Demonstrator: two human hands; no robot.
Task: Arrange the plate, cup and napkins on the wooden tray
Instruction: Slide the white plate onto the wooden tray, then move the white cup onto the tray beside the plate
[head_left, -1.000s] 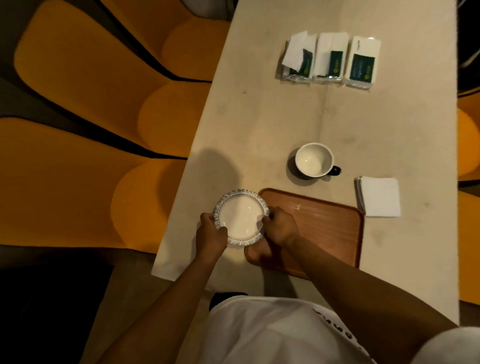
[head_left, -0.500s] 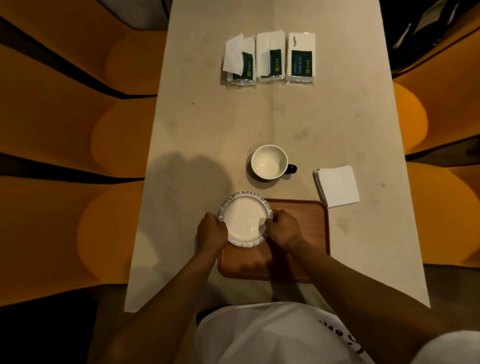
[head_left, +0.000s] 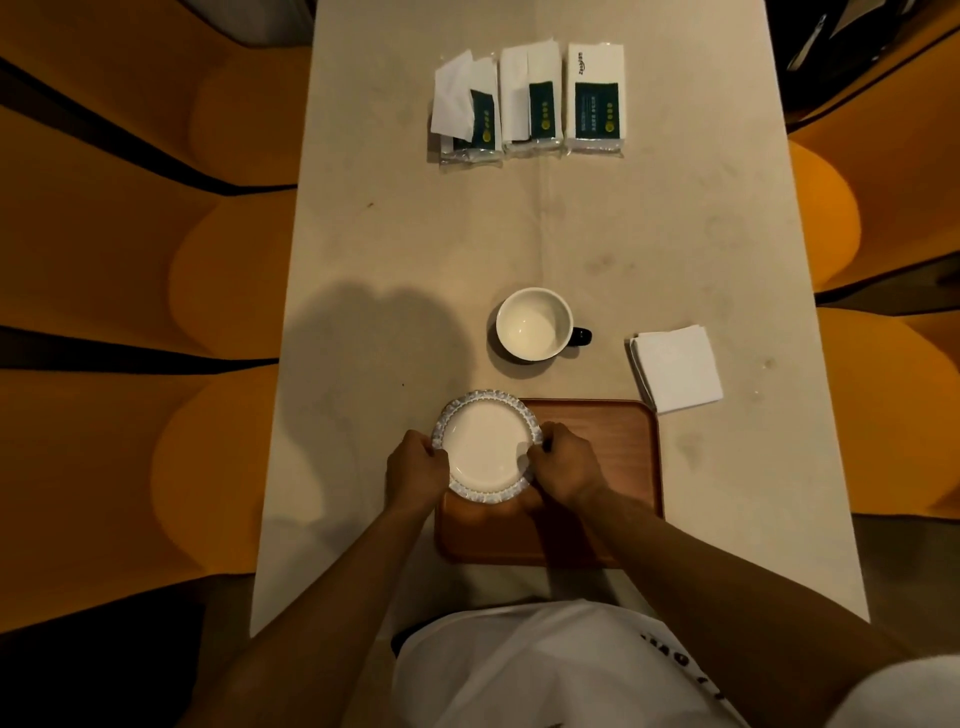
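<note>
small patterned-rim plate (head_left: 485, 448) is pinched at opposite rim edges by left hand (head_left: 415, 470) and right hand (head_left: 566, 462), held over wooden tray (head_left: 613, 467) left corner. judged rigid, breakable, glazed and slippery; rim grip is best kept.

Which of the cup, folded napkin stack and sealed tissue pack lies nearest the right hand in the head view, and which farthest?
From the right hand:
1. Cup, just beyond the tray.
2. Folded napkin stack, off to the right.
3. Sealed tissue pack, at the table's far end.
</note>
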